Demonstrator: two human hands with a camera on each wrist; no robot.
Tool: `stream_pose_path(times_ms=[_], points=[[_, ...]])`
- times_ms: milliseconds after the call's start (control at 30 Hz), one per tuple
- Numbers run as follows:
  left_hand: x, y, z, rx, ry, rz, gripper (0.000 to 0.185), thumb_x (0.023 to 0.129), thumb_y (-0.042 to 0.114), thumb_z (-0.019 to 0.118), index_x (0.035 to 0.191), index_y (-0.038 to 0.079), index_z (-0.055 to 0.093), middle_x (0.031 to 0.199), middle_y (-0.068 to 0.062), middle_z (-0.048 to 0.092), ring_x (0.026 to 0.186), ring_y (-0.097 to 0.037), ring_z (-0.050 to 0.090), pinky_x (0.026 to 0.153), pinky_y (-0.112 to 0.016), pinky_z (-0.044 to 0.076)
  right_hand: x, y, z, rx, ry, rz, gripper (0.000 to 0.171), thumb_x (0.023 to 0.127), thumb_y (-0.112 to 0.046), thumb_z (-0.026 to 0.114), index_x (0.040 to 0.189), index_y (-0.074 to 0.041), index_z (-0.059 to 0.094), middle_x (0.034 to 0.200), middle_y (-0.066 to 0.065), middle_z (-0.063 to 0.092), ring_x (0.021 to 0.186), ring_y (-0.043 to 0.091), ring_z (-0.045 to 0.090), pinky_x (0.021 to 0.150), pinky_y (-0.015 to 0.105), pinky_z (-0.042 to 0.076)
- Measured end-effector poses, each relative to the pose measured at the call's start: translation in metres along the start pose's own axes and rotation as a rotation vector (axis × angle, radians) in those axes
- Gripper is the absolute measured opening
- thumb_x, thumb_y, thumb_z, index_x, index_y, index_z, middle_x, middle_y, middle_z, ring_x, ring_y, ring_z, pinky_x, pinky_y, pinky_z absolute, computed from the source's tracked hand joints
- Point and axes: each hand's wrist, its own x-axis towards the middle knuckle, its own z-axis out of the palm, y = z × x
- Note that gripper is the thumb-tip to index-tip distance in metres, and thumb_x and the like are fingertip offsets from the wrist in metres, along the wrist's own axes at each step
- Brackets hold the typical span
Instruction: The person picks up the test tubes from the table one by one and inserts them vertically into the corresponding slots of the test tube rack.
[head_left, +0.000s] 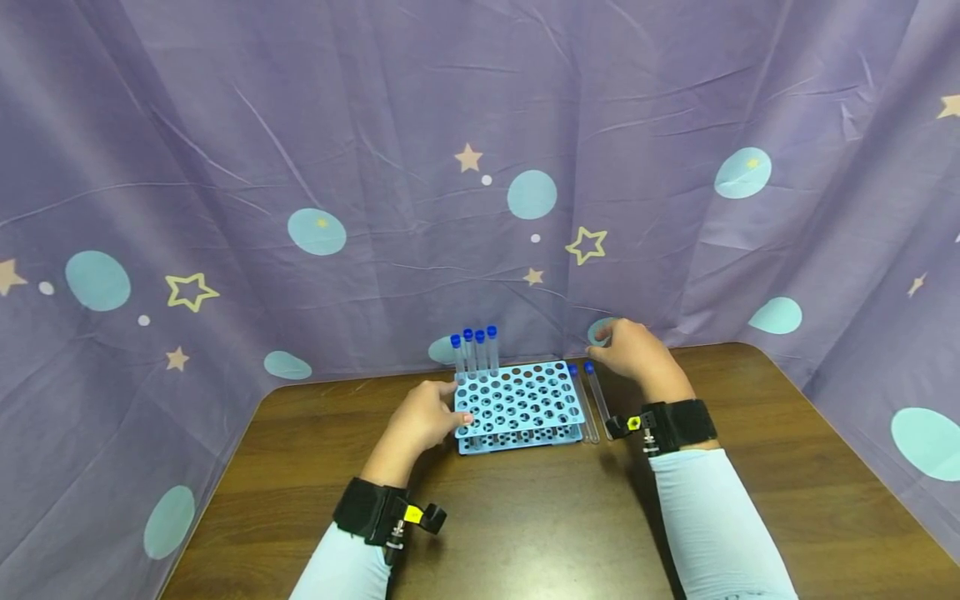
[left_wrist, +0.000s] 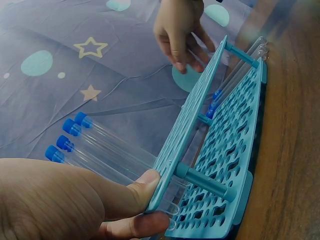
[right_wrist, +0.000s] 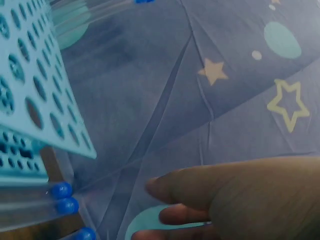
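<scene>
The lower-centre rack (head_left: 519, 404) is being pinched, probably for steadiness, by the left hand (head_left: 422, 413), the right hand (head_left: 637, 358) empty, relaxed.

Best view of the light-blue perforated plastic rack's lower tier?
Left wrist: from the side, most of the lower tier shows. Head shows mainly its front strip, beneath the top tier; right wrist, just a cut-off piece.

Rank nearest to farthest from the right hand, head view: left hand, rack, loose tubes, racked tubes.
1. Loose tubes: just right of the rack.
2. Rack: left of those, judged by its right end.
3. Racked tubes: rack's back-left corner.
4. Left hand: gripping rack's left end.
</scene>
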Motion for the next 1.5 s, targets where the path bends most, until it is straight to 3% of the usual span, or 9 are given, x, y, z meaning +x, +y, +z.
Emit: stream_pose_path(times_ms=[67,233,333,533,767,1033,1300,1500], points=[[0.000,-0.001,0.000,0.002,0.002,0.002,0.079,0.098,0.029,0.093,0.165,0.006,0.059,0.062,-0.002,0.063,0.052,-0.023,0.066,0.052,-0.033,0.049,0.001,0.004,0.002,-0.010,-0.037,0.010,0.049,0.106,-0.037,0.076,0.136,0.001,0.077,0.134,0.022,0.081,0.124,0.046,0.076,0.110,0.064,0.059],[-0.001,0.000,0.000,0.013,0.008,0.012,0.077,0.098,0.029,0.092,0.164,0.006,0.059,0.066,-0.005,0.068,0.052,-0.021,0.065,0.054,-0.034,0.051,0.005,0.013,0.008,-0.001,-0.128,0.021,0.034,0.107,-0.034,0.075,0.117,-0.002,0.082,0.099,0.013,0.085,0.086,0.027,0.078,0.083,0.048,0.063],[-0.001,0.000,0.000,0.013,0.004,0.012,0.077,0.098,0.028,0.092,0.164,0.006,0.059,0.070,-0.009,0.072,0.052,-0.020,0.065,0.054,-0.034,0.051,0.005,0.016,0.010,0.014,-0.157,0.015,0.028,0.108,-0.031,0.075,0.107,-0.004,0.083,0.088,0.010,0.083,0.075,0.022,0.075,0.077,0.041,0.060],[0.001,0.000,0.000,0.005,-0.007,-0.002,0.079,0.098,0.029,0.093,0.165,0.006,0.058,0.063,-0.003,0.065,0.051,-0.019,0.062,0.049,-0.031,0.046,0.007,0.016,0.015,0.017,-0.157,0.011,0.026,0.107,-0.027,0.077,0.095,-0.004,0.081,0.078,0.007,0.079,0.067,0.019,0.072,0.077,0.041,0.059],[0.001,0.000,0.000,0.007,-0.005,-0.001,0.080,0.098,0.030,0.093,0.165,0.005,0.058,0.059,0.000,0.062,0.048,-0.016,0.059,0.048,-0.030,0.043,0.008,0.017,0.022,0.019,-0.179,0.026,0.025,0.103,-0.024,0.078,0.089,-0.004,0.079,0.067,0.003,0.071,0.061,0.018,0.067,0.061,0.034,0.056],[0.001,0.000,0.000,0.000,-0.008,-0.002,0.079,0.098,0.030,0.093,0.165,0.006,0.058,0.059,0.001,0.060,0.048,-0.017,0.058,0.048,-0.030,0.043,0.005,0.017,0.026,0.024,-0.217,0.052,0.031,0.100,-0.027,0.086,0.081,-0.003,0.077,0.068,0.008,0.074,0.062,0.021,0.070,0.058,0.033,0.058],[0.002,0.000,0.001,0.000,-0.005,-0.007,0.080,0.097,0.030,0.093,0.165,0.006,0.058,0.058,0.002,0.058,0.048,-0.017,0.059,0.048,-0.030,0.044,0.006,0.019,0.030,0.053,-0.238,0.092,0.025,0.101,-0.024,0.086,0.088,-0.002,0.080,0.073,0.009,0.077,0.067,0.022,0.076,0.061,0.034,0.062],[0.002,0.000,0.000,0.007,-0.001,-0.008,0.080,0.097,0.030,0.094,0.165,0.006,0.059,0.059,0.001,0.058,0.049,-0.019,0.061,0.049,-0.031,0.046,0.005,0.019,0.032,0.051,-0.244,0.077,0.026,0.100,-0.022,0.086,0.085,-0.002,0.080,0.072,0.011,0.078,0.064,0.022,0.075,0.059,0.032,0.059]])
